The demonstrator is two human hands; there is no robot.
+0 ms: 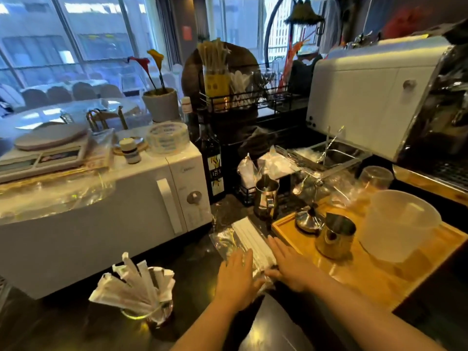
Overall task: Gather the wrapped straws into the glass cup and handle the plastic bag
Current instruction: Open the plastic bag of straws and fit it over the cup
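A clear plastic bag (pixel 225 243) lies on the dark counter beside the microwave, with a bundle of white wrapped straws (pixel 253 243) inside it. My left hand (pixel 236 277) lies flat on the bag's near left part, fingers together. My right hand (pixel 288 266) rests on the bag's near right end, its thumb pressing the crinkled plastic. Whether either hand grips the bag is unclear. A glass cup (pixel 149 314) stands at the near left, holding several wrapped straws (pixel 134 285) fanned out to the left.
A white microwave (pixel 106 224) stands left of the bag. To the right, a wooden tray (pixel 374 277) carries two steel jugs (pixel 334 236) and a large plastic pitcher (pixel 400 224). Another steel jug (pixel 266 198) and a dark bottle (pixel 215 168) stand behind the bag.
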